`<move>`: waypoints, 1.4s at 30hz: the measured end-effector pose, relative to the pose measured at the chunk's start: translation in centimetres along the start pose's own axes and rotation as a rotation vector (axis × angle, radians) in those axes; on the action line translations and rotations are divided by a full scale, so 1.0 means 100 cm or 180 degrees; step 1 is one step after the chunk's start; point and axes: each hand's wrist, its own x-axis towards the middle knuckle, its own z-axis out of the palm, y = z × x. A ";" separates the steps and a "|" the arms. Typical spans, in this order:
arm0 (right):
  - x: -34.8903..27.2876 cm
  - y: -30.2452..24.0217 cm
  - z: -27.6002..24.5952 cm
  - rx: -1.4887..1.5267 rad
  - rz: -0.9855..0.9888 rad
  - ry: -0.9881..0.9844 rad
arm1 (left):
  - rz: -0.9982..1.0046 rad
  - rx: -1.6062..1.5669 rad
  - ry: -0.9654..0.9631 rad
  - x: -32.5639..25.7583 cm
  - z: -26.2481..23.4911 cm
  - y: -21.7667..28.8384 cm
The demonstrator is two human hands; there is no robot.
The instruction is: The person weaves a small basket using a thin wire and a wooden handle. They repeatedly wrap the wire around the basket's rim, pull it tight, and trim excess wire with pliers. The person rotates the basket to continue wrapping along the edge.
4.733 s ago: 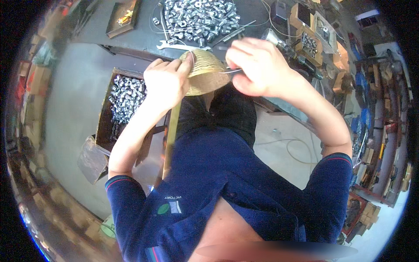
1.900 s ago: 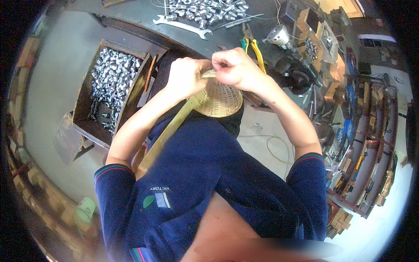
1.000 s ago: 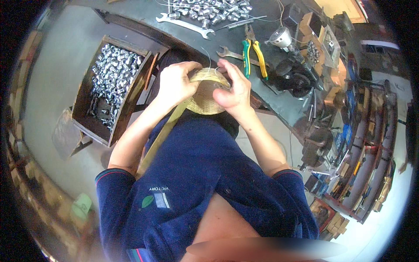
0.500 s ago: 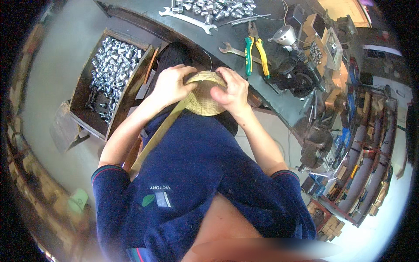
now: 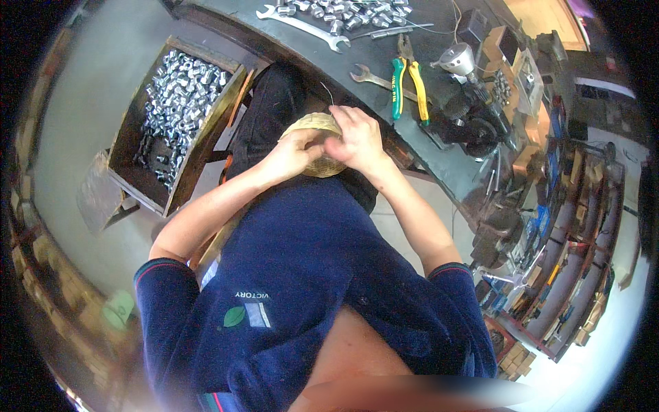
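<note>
Gripping woven basket (image 5: pixel 311 122) beside near edge of desk (image 5: pixel 374 51) with right hand (image 5: pixel 357 139), likely steadying it; holding left hand (image 5: pixel 291 155) at its opening, cannot tell whether gripping.

We are seeing rough, woven, plant-like strips in the basket (image 5: pixel 314 121), smooth, shiny metal in the wrench (image 5: pixel 302 26) and piled fittings (image 5: pixel 180 96), worn-looking matt wood in the crate (image 5: pixel 203 136), glossy, plastic-looking grips (image 5: pixel 397 93) on the pliers (image 5: pixel 397 79), and soft-looking matt cloth in the shirt (image 5: pixel 288 226).
</note>
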 end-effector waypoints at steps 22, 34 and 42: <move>-0.031 0.017 0.025 0.2101 0.0937 0.0135 | -0.1372 -0.2228 0.0235 0.021 0.028 -0.002; -0.094 0.023 0.035 0.2698 0.0366 0.0547 | -0.1606 -0.0925 0.0100 0.010 0.021 0.009; -0.056 0.012 0.040 0.0501 0.0668 -0.0137 | -0.0300 0.1562 0.0201 0.006 0.015 0.000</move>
